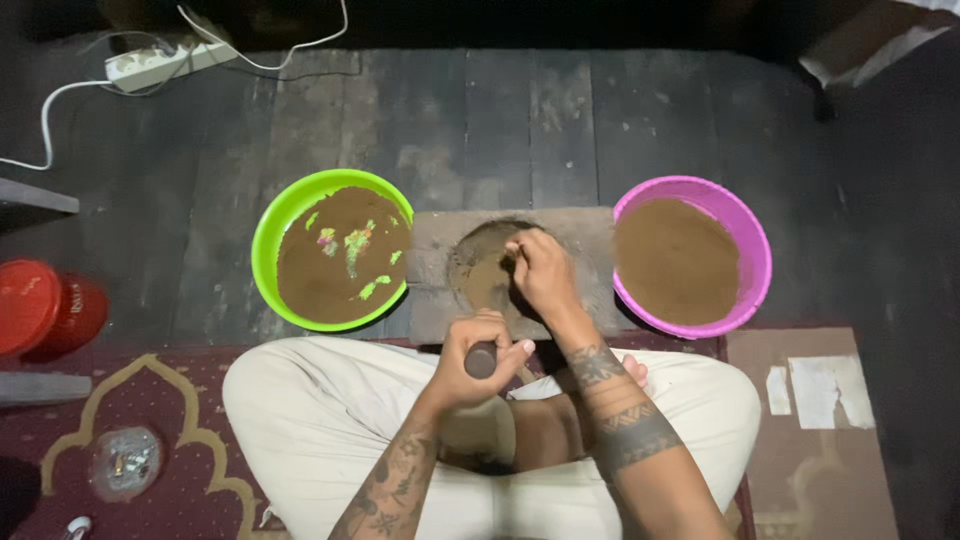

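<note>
I sit cross-legged before a flat stone slab (590, 235) with a round hollow (478, 262) holding brown powder. My right hand (541, 272) reaches into the hollow, its fingers pinched in the powder. My left hand (478, 358) is closed around the dark handle (481, 360) of a tool above my lap; the rest of the tool is hidden. A green bowl (275, 222) of brown powder with green flecks stands left of the slab. A pink bowl (752, 240) of plain brown powder stands to the right.
A red lidded container (42, 308) lies at the left. A white power strip (165, 62) with cables sits at the far left on the dark plank floor. A maroon patterned mat (130, 400) lies under me, with a small glass dish (125, 460) on it.
</note>
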